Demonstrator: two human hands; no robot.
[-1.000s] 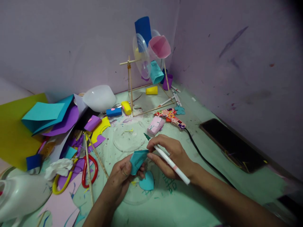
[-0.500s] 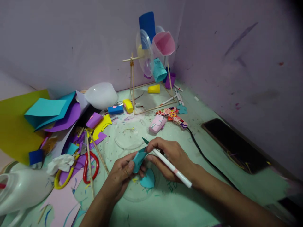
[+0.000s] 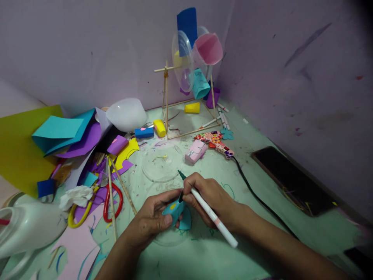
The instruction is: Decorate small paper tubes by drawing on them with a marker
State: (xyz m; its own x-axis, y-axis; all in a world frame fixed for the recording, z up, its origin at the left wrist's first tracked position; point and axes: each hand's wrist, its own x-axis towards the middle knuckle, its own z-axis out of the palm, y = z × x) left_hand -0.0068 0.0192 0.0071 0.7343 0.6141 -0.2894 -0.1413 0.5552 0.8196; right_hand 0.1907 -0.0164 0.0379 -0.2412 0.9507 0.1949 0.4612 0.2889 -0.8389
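Observation:
My left hand [image 3: 153, 217] is closed around a small teal foam piece [image 3: 174, 211] with a yellow spot on it. My right hand [image 3: 208, 198] grips a white marker [image 3: 214, 217], its dark green tip pointing up and away from me, and its fingertips touch the open end of the teal piece. Under the hands, a flat teal cutout [image 3: 185, 220] lies on a clear round lid [image 3: 166, 242]. Another clear lid [image 3: 159, 163] rests just beyond. A pink foam piece [image 3: 196, 151] with drawn lines lies behind my right hand.
At the back stands a stick frame [image 3: 167, 101] with a wheel of lids and foam cups. Scissors [image 3: 112, 202], foam sheets [image 3: 65, 128] and a white bottle [image 3: 32, 227] lie left. Right are a patterned glue gun [image 3: 215, 142] with black cord and a phone [image 3: 291, 181].
The teal piece has turned in my left hand, so its yellow spot now shows. My right hand has shifted slightly down and right with the marker. The view has moved slightly.

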